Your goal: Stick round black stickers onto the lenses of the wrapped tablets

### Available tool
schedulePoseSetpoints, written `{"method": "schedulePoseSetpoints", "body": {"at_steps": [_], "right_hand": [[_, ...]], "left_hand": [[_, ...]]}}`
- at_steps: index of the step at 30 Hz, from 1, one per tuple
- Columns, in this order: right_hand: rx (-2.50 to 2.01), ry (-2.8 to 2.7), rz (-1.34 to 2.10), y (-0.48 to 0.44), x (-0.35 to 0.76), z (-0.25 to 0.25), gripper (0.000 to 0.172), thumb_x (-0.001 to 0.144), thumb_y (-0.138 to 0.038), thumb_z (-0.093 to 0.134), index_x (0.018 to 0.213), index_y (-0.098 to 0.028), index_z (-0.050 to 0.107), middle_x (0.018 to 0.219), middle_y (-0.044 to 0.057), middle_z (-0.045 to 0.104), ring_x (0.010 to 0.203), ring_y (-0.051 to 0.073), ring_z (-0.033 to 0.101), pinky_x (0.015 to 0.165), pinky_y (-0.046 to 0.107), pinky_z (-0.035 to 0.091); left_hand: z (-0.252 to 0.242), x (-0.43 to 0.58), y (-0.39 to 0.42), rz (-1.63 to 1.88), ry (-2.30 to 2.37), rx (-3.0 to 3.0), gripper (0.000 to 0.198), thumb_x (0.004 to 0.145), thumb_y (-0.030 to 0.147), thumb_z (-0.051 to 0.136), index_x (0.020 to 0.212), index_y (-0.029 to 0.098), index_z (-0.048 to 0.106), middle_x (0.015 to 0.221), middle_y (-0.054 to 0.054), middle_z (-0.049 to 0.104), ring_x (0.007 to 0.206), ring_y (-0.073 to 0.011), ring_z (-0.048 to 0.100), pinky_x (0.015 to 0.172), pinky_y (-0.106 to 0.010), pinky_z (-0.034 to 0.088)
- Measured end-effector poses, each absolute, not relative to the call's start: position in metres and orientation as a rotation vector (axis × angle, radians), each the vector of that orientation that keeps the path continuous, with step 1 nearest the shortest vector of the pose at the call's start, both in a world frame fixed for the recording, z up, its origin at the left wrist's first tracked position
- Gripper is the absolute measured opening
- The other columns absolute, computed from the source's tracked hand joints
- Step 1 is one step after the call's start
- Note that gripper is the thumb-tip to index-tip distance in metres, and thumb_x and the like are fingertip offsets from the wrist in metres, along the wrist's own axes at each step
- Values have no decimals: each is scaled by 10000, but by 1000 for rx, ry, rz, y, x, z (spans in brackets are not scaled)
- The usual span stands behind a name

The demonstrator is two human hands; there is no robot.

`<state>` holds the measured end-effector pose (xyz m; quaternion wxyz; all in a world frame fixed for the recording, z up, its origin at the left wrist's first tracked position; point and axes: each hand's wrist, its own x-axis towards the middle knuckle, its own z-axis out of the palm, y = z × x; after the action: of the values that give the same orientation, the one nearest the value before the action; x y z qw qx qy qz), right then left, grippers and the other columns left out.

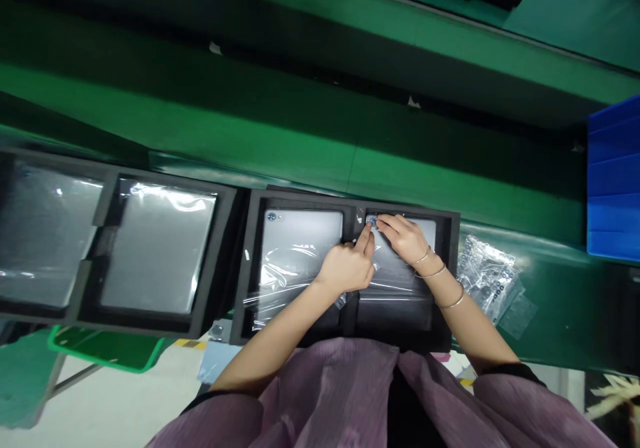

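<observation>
A grey tablet (400, 261) lies back-up in the right compartment of a black foam tray (453, 281). My left hand (347, 268) has its index finger stretched to the camera bump (372, 222) at the tablet's upper left corner, its other fingers curled. Beside it, my right hand (406, 240) brings thumb and fingertips together at the same bump. Anything between the fingers of either hand is too small or hidden. In the left compartment rests another silver tablet (300, 241) under shiny clear film, its camera at the top left.
Further left stands another black foam tray (220, 255) with two film-covered tablets (157, 248). Crumpled clear plastic bags (490, 278) lie at right on the green bench. A blue bin (614, 181) is at the right edge. A green basket (107, 351) sits below the left tray.
</observation>
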<state>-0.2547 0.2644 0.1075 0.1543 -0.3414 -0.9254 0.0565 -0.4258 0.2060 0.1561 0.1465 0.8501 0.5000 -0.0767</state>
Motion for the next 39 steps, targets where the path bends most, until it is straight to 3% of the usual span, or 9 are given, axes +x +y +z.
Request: {"method": "schedulePoseSetpoints", "body": {"at_steps": [13, 17, 22, 32, 39], "right_hand": [[-980, -2581, 345, 263, -251, 103, 279, 929, -144, 411, 1061, -109, 654, 1100, 131, 653, 893, 198, 580, 801, 342, 517], [-1111, -2345, 474, 259, -245, 106, 259, 924, -183, 437, 1054, -148, 658, 1029, 123, 645, 942, 198, 585, 850, 348, 509], [-1120, -2405, 531, 246, -235, 110, 320, 904, -163, 415, 1136, -186, 634, 904, 99, 585, 847, 195, 553, 752, 342, 509], [-1265, -2523, 228, 237, -250, 111, 340, 894, -120, 402, 1088, -197, 670, 806, 79, 527, 749, 181, 478, 686, 300, 447], [-1314, -2411, 369, 240, -249, 108, 331, 885, -134, 402, 1019, -193, 699, 808, 69, 523, 706, 163, 479, 651, 281, 437]], "left_hand": [[153, -423, 206, -224, 1428, 2463, 570, 802, 239, 420, 1306, -26, 444, 1407, -283, 384, 647, -207, 668, 543, -320, 493], [152, -425, 205, -233, 1410, 2451, 575, 804, 239, 422, 1315, -22, 438, 1427, -271, 357, 650, -210, 665, 545, -332, 498], [150, -425, 205, -222, 1308, 2493, 552, 822, 235, 387, 1328, 25, 448, 1460, -203, 343, 652, -213, 665, 554, -348, 512], [151, -413, 205, -283, 1366, 2465, 565, 816, 179, 373, 1353, 2, 391, 1436, -271, 344, 645, -227, 667, 535, -349, 518], [152, -408, 206, -258, 1381, 2447, 535, 814, 143, 384, 1324, -19, 390, 1425, -323, 318, 626, -235, 677, 512, -346, 511]]}}
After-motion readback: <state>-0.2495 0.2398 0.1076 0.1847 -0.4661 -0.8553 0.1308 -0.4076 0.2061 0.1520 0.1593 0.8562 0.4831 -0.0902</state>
